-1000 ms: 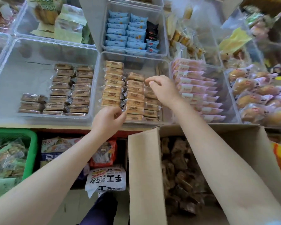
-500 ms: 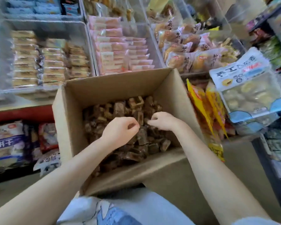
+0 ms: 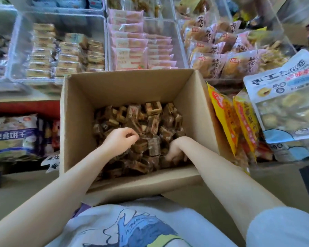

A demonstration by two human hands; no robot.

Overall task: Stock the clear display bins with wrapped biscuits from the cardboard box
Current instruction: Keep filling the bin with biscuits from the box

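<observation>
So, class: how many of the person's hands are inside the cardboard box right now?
2. The left hand rests on top of the wrapped biscuits near the cardboard box's middle; the right hand digs into them by the near right side, fingers partly hidden.

clear pouch (image 3: 284, 97): "手工" | bread wrappers (image 3: 216, 63): "花式" | rest too blurred

Brown wrapped biscuits (image 3: 143, 125) heaped in cardboard box (image 3: 127, 86)

Bright, soft daylight over my view. Bins (image 3: 57, 50) up top motion-blurred, washed pale. Box (image 3: 132, 86) interior shaded, biscuits (image 3: 150, 118) dark. Wide-angle bend at edges. My arms sharp, evenly lit.
</observation>
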